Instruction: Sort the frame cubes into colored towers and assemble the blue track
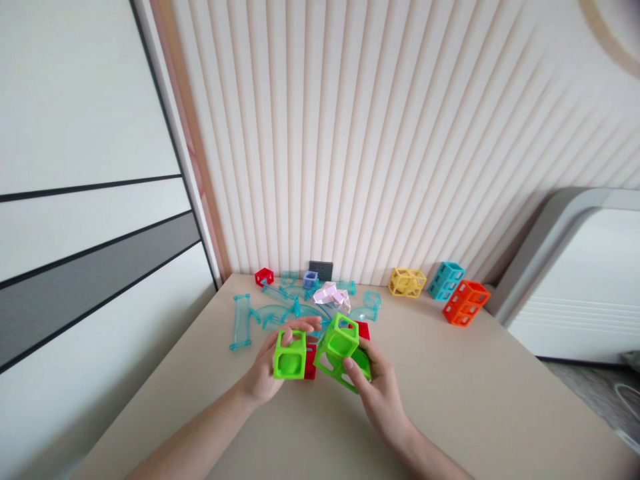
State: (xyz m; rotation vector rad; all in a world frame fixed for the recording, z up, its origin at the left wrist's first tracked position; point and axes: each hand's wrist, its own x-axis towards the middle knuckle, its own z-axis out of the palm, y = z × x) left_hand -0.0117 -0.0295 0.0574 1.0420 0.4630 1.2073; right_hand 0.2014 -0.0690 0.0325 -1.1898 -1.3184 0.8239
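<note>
Both forearms reach in over the table (pixel 475 373). The left hand (pixel 265 373) wraps a green cube (pixel 290 355); the right hand (pixel 383 393) clasps a tilted green block (pixel 343 350) beside it.

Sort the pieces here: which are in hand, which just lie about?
In hand: left hand with green cube and red piece; right hand with tilted green block.
Lying about: clear track pieces, yellow block, teal block, orange block, small red cube.

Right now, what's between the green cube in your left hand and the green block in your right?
In the head view, a small red block fills the gap between the green cube and the green block, right against the cube's side.
</note>
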